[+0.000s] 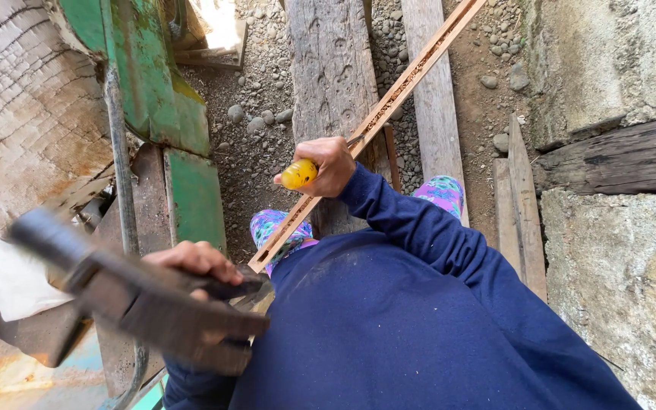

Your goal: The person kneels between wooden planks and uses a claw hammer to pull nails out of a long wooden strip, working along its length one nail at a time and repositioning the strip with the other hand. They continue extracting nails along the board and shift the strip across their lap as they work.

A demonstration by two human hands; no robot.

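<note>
The long thin wooden strip (389, 106) runs slantwise from beside the person's lap up across the grey planks (332, 68) on the gravel ground (256, 144). The right hand (326, 165) is closed tight round the yellow handle of a tool (298, 174), its blade end pressed against the strip. Nearer than the strip, the left hand (195, 260) is wrapped round a dark hammer (138, 296), blurred, its head well apart from the strip. Left of the strip stand green-painted metal panels (191, 190) and a grey pipe (119, 167). Right of it sit short boards (521, 205) against a concrete wall (616, 250).
</note>
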